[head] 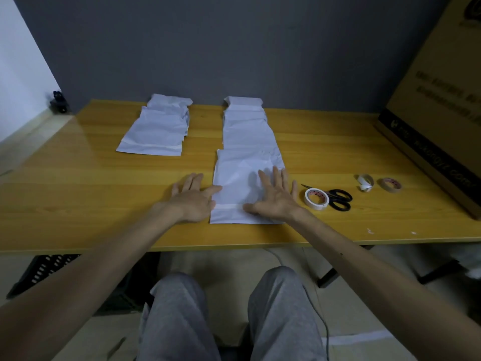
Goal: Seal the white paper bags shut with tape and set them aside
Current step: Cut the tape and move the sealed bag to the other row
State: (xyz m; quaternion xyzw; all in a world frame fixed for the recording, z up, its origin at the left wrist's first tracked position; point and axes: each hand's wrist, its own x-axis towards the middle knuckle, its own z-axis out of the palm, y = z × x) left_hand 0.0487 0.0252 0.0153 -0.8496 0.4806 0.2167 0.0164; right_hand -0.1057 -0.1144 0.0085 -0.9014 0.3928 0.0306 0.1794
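Centre frame, we list one taped bag (234, 168) pressed by our left hand (192, 198) and right hand (276, 199), fingers straight and apart; sealed pile (156, 128) upper left; row (246, 123) above it, we judge, unsealed.

White paper bags in 2 groups on the wooden table (325, 142), with 1 taped bag nearest

The nearest bag (243, 178) lies flat and creased, a strip of pale tape (227, 206) running across its near end; the right hand (273, 198) lies on it with fingers spread, and the left hand (192, 200) lies flat at its left edge, thumb touching the paper. Behind it a row of overlapping bags (246, 123) runs to the far edge. To the left, well apart, a pile of flat bags (156, 128) shows a tape strip along the top bag's near end. A white tape roll (316, 198) lies flat to the right of the nearest bag
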